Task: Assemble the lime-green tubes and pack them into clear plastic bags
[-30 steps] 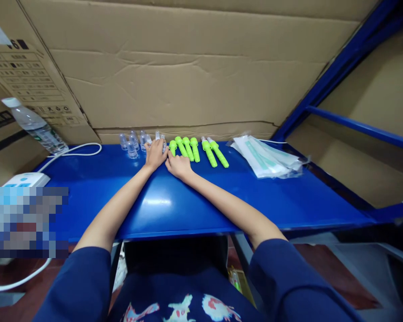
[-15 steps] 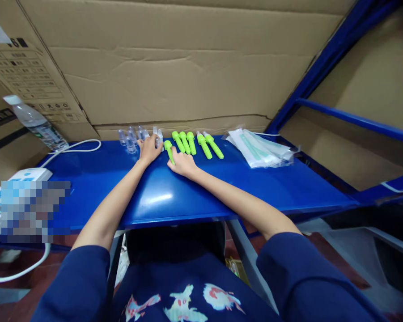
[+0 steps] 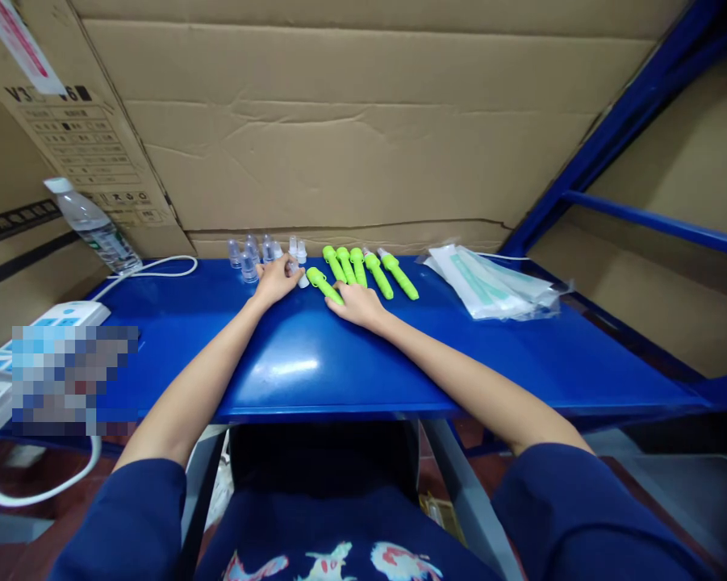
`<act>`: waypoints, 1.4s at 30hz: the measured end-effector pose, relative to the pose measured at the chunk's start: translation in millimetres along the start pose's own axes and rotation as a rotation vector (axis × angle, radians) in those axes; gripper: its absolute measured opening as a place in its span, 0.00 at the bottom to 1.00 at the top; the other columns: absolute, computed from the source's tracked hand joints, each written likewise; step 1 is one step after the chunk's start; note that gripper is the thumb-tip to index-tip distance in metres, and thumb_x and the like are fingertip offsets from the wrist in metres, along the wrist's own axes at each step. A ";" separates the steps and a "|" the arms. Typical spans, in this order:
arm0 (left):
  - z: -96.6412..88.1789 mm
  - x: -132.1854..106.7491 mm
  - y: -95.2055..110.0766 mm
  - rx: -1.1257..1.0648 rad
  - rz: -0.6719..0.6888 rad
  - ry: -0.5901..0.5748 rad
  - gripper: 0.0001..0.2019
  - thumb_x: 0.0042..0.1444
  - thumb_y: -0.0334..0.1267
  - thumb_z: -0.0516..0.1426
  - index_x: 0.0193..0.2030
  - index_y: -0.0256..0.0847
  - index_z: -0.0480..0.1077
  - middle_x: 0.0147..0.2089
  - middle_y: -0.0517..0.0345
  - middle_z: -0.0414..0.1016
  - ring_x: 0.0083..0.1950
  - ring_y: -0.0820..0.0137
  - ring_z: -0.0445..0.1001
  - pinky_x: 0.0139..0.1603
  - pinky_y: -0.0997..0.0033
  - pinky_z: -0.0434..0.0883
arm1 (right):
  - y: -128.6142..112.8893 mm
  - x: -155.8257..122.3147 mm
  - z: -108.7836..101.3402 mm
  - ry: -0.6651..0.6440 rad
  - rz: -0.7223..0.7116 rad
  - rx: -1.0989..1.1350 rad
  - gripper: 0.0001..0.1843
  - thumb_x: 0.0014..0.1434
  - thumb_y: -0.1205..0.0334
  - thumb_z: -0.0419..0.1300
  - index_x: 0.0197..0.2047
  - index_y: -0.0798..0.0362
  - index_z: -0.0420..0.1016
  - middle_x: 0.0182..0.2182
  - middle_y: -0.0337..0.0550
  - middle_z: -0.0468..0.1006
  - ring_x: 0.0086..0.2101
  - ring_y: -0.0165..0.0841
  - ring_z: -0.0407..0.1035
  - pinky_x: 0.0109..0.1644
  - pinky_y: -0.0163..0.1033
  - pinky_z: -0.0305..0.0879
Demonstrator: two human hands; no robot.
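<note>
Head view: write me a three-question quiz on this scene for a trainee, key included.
1. True or false: the right hand holds a green tube.
2. Multiple choice: what lies on the table to the right of the green tubes?
(a) a water bottle
(b) flat clear packets
(c) a power strip
3. Short answer: which hand is at the clear plastic pieces?

Key:
1. True.
2. (b)
3. The left hand.
</note>
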State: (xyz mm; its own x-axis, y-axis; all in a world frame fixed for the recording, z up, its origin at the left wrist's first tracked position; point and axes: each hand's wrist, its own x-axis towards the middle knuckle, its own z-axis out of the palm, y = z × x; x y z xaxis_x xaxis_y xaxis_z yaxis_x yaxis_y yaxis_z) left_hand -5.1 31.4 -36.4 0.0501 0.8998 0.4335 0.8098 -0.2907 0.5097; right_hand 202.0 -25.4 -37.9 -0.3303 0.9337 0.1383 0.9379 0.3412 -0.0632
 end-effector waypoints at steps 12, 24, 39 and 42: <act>11.0 8.2 -12.1 -0.467 -0.212 0.183 0.12 0.59 0.44 0.61 0.45 0.40 0.70 0.34 0.57 0.76 0.43 0.63 0.76 0.52 0.60 0.70 | 22.6 -10.1 -16.4 -0.104 -0.120 0.052 0.28 0.74 0.50 0.38 0.65 0.58 0.64 0.48 0.57 0.79 0.48 0.48 0.75 0.49 0.45 0.66; 7.8 10.9 -9.5 -0.697 -0.267 0.093 0.09 0.58 0.40 0.60 0.43 0.41 0.67 0.31 0.59 0.74 0.39 0.65 0.77 0.49 0.63 0.72 | 23.9 -11.1 -15.0 -0.107 -0.167 0.074 0.26 0.74 0.50 0.40 0.65 0.55 0.63 0.49 0.54 0.80 0.48 0.47 0.75 0.46 0.42 0.66; 16.4 0.7 -2.2 -0.676 -0.056 -0.006 0.08 0.58 0.42 0.57 0.40 0.43 0.66 0.33 0.59 0.76 0.38 0.67 0.76 0.49 0.65 0.71 | 17.7 -18.4 -20.4 -0.110 -0.149 0.080 0.24 0.73 0.50 0.44 0.63 0.55 0.63 0.46 0.55 0.81 0.47 0.50 0.76 0.47 0.45 0.66; 14.2 3.4 -2.2 -0.702 -0.053 -0.003 0.09 0.58 0.43 0.58 0.41 0.42 0.66 0.34 0.59 0.76 0.38 0.68 0.75 0.49 0.66 0.70 | 17.5 -18.0 -20.8 -0.110 -0.153 0.108 0.24 0.73 0.51 0.45 0.64 0.56 0.62 0.46 0.57 0.81 0.48 0.52 0.76 0.48 0.46 0.67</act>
State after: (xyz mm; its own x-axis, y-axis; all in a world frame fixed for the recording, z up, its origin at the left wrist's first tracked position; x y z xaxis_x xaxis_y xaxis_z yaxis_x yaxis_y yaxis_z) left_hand 1.6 39.7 -46.6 0.0236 0.9191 0.3932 0.2423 -0.3869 0.8897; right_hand 226.6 -38.5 -21.0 -0.4834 0.8742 0.0456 0.8609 0.4842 -0.1561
